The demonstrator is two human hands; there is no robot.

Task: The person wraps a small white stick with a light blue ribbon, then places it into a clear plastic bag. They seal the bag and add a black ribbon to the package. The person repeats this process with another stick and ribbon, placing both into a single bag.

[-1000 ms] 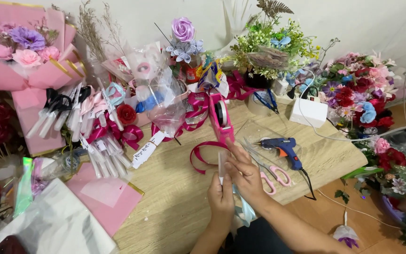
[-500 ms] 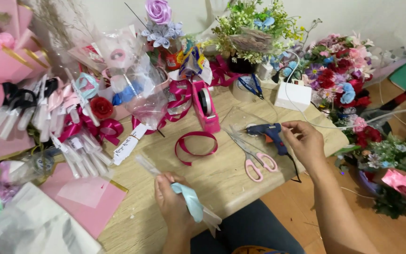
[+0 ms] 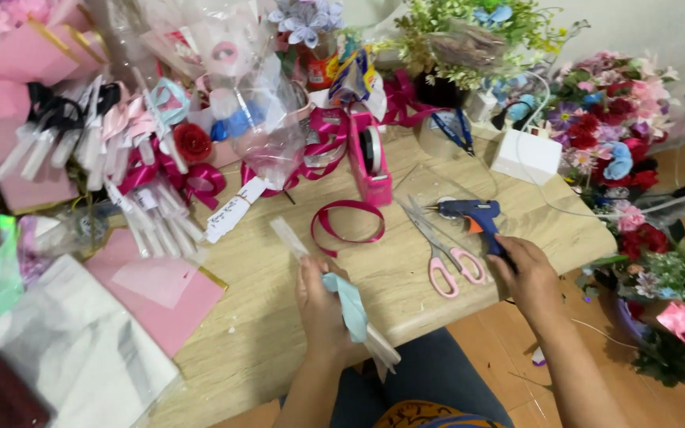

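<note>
The blue glue gun [image 3: 473,215] lay on the wooden surface [image 3: 279,317] beside pink-handled scissors [image 3: 444,257], its grip under the right hand [image 3: 529,273], which closed on it. The left hand [image 3: 323,309] gripped a clear wrapped stick with a pale blue ribbon [image 3: 349,305], near a loose magenta ribbon loop [image 3: 348,230].

Right hand [image 3: 529,277] left the left hand [image 3: 323,309] at the counter's near edge, crossed toward the right edge and closed on the blue glue gun's [image 3: 473,214] handle, beside the pink scissors [image 3: 445,257]. Left hand kept the clear stick with the pale blue ribbon [image 3: 350,305], now tilted up-left.
</note>
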